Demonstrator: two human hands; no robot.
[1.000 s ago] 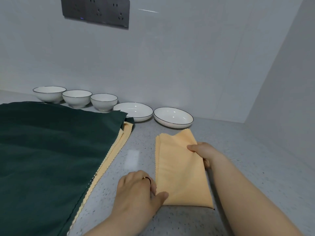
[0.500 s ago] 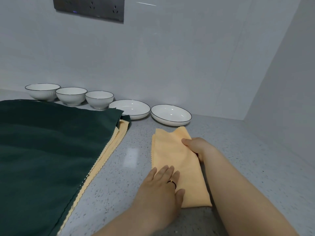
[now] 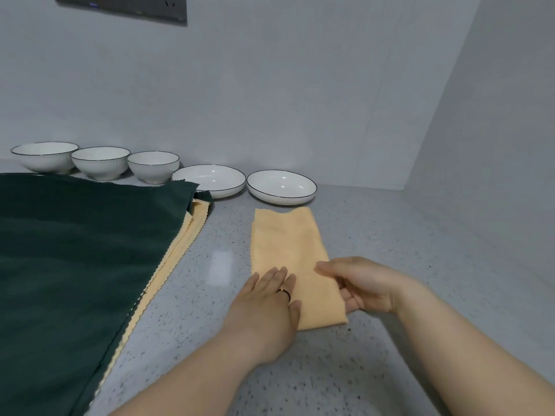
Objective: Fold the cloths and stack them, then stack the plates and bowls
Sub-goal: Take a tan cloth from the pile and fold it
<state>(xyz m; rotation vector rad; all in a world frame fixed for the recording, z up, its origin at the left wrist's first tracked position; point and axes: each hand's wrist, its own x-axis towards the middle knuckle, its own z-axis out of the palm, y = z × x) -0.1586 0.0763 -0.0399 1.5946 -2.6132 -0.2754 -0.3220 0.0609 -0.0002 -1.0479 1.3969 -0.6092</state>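
Wall socket panel (image 3: 120,9) cut off by top edge. Green cloth (image 3: 75,259) runs off left and bottom edges, hiding all but scalloped edges of yellow cloths (image 3: 192,228) beneath. Left hand (image 3: 264,307) covers near corner of folded cloth (image 3: 285,241). Right hand (image 3: 366,283) slightly motion-blurred.

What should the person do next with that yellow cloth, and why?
Probably fold it in half, near end over far end: the yellow cloth lies as a long narrow strip, the left hand presses it flat, and the right hand pinches its right edge.
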